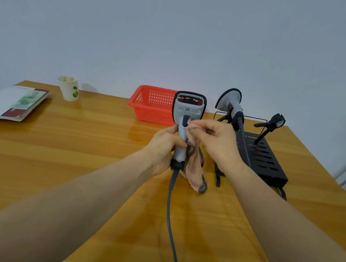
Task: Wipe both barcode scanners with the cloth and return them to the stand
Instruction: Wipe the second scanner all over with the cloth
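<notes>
Scanner [186, 119]: upright above the table [77, 139], handle wrapped in my left hand [166, 145].
Cloth [195, 167]: pinched in my right hand [219, 141], pressed by the trigger, its tail hanging loose.
Second scanner [230, 104]: seated on the stand [261, 156], just right of my right hand.
Risks, as I judge: the cable [170, 215] running off the near edge could snag and tug my hold; a wide right stroke could knock the seated scanner.
Room: basket [151, 103] close behind; open table to the left.
</notes>
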The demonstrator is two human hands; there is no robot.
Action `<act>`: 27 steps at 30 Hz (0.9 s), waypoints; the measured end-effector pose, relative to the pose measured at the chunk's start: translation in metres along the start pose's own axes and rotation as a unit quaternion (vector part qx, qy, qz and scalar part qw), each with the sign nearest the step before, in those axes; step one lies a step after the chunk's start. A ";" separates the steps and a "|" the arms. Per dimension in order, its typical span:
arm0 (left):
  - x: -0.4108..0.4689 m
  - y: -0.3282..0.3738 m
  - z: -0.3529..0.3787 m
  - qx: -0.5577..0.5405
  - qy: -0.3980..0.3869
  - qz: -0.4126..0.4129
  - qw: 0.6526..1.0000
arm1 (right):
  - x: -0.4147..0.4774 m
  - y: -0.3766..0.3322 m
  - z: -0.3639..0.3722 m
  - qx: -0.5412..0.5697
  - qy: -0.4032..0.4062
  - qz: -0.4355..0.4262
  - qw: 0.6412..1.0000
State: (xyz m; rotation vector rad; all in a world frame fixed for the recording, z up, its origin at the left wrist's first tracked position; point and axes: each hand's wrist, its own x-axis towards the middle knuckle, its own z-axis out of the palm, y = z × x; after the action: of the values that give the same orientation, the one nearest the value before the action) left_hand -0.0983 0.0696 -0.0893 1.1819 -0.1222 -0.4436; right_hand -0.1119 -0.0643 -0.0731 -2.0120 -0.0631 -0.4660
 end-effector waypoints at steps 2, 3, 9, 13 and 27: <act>0.001 -0.001 0.001 -0.053 0.023 -0.023 0.998 | -0.002 0.001 0.005 -0.001 -0.011 0.020 1.000; 0.002 -0.001 0.000 -0.071 0.043 -0.034 0.996 | -0.005 0.002 0.006 -0.010 -0.021 0.022 0.999; 0.007 0.007 -0.006 -0.059 0.076 -0.049 0.994 | -0.014 -0.004 0.014 -0.109 -0.125 -0.032 0.986; 0.007 0.006 -0.006 -0.030 0.084 -0.063 0.994 | -0.018 -0.007 0.018 -0.150 -0.178 -0.028 0.972; 0.020 -0.004 -0.012 -0.063 0.119 -0.026 0.991 | -0.022 0.000 0.004 -0.173 -0.239 -0.094 0.951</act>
State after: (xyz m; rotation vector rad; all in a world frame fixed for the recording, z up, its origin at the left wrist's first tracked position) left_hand -0.0770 0.0711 -0.1008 1.1067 0.1421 -0.3481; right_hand -0.1307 -0.0573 -0.0828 -2.4406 -0.5068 -0.0988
